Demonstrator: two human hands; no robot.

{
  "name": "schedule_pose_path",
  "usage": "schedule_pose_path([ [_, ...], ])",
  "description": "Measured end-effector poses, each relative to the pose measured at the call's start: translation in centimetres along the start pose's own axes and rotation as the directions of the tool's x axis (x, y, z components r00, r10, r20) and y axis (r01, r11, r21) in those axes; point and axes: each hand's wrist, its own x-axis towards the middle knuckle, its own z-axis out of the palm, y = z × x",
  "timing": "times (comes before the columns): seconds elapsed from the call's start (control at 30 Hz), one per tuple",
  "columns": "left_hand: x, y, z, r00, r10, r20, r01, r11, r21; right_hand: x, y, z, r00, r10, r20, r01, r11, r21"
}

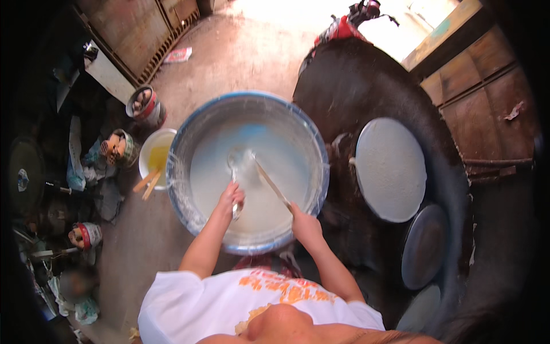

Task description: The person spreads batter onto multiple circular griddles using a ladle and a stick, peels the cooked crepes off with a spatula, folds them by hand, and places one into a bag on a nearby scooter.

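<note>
A wide blue tub (248, 249) with a pale, whitish liquid (269, 200) in it stands in front of me. My left hand (231, 196) is closed around the handle of a metal ladle (232, 163), whose round bowl is over the liquid near the tub's middle. In my right hand (305, 222) is a thin stick-like tool (271, 182), slanting inward and left. Its pale tip meets or lies close beside the ladle's bowl; I cannot make out what the tip is.
Left of the tub, a white bowl (162, 137) holds yellow liquid and wooden-handled tools (152, 182). Buckets of cylindrical pieces (150, 109) stand beyond it. At right, a dark stove surface (344, 74) carries a round griddle with a pale layer (392, 169) and a dark disc (425, 246).
</note>
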Motion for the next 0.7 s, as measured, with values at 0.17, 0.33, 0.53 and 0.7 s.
schedule_pose_path([
  [0.17,-1.0,-6.6,3.9,1.000,-0.023,-0.013,0.020,0.979,-0.204,-1.7,-0.3,3.7,0.996,-0.035,0.078,0.016,0.973,0.231],
  [0.33,-8.2,-10.2,9.9,0.987,-0.026,0.156,0.080,0.932,-0.353,-6.5,-0.2,2.3,0.975,-0.034,0.219,-0.153,0.613,0.775],
  [0.53,-21.1,-9.7,18.0,0.710,0.041,0.703,0.021,0.997,-0.080,-11.2,-5.0,-7.2,0.903,-0.343,0.260,-0.302,-0.074,0.951],
  [0.7,-30.6,-7.9,29.4,0.283,-0.293,0.913,-0.135,0.931,0.340,-13.7,-8.6,-17.6,0.831,-0.542,-0.125,0.009,-0.211,0.977],
])
